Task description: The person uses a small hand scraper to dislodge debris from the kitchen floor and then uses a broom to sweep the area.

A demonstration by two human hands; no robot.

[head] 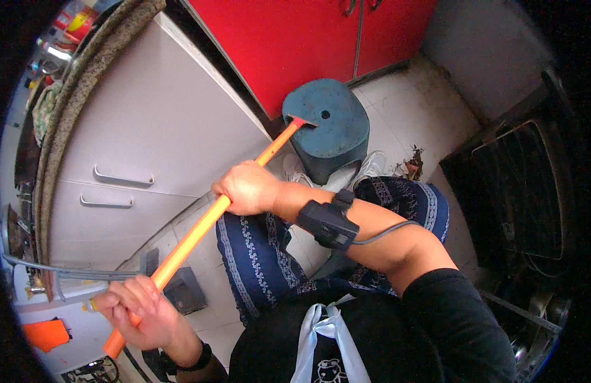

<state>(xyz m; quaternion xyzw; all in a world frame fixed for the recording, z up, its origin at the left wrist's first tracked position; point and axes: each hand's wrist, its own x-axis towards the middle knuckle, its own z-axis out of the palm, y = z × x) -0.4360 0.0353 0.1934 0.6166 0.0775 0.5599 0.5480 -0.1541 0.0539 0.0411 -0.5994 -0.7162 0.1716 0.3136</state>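
My right hand (247, 187) grips the middle of a long orange handle (199, 232) that runs diagonally across the view. Near the handle's lower end, my left hand (139, 311) is wrapped loosely around it. At the far end a red collar joins a narrow, dark metal head (302, 122), which lies on or just above a blue plastic stool (331, 129); whether it touches cannot be told. The stool has a round hole in its top and stands between my shoes. A black device with a grey cable is strapped to my right forearm.
Grey cabinets with handles (118, 119) and a stone countertop edge (75, 105) lie left. Red cabinet doors (295, 43) stand behind the stool. A grey dustpan (185, 292) rests on the tiled floor, dry leaf debris (412, 165) lies right, beside a dark appliance (520, 191).
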